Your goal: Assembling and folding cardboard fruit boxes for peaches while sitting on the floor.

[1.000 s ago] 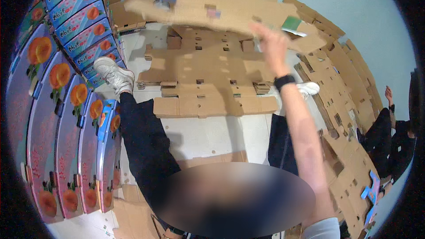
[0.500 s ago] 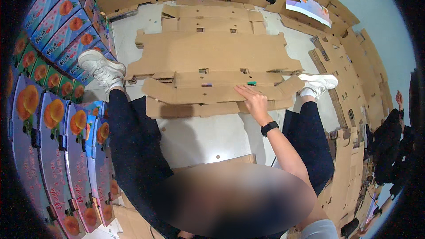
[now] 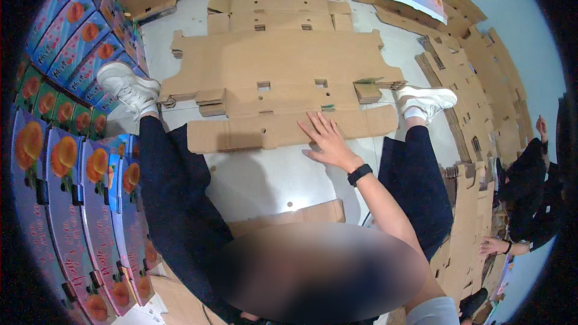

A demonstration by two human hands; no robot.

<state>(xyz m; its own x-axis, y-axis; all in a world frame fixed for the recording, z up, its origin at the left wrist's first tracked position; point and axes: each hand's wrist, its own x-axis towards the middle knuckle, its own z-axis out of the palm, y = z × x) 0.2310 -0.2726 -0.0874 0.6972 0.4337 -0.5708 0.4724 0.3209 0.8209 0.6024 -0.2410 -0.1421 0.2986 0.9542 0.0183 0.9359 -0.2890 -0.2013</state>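
A stack of flat, cut-out brown cardboard sheets (image 3: pixel 277 60) lies on the floor between my outstretched legs. My right hand (image 3: pixel 328 141) rests on the near strip of the top sheet, right of its middle. Its fingers are spread and the palm faces down; nothing is gripped. The near strip (image 3: pixel 235 135) lies low, with slots and small holes along the fold behind it. Of my left hand only a sliver of skin (image 3: pixel 249 316) may show at the lower edge, beside a blurred patch; its fingers are hidden.
Blue and pink printed cartons (image 3: pixel 66 162) stand stacked at my left, with green ones (image 3: pixel 63 108) behind. More flat cardboard (image 3: pixel 472 108) lies along the right. A cardboard piece (image 3: pixel 301 216) sits close to me. At far right is another person's hand (image 3: pixel 495 245).
The near strip, tilted up before, now lies flatter and nearer the floor. My right hand's fingers have spread out over it. The whole view has shifted slightly.
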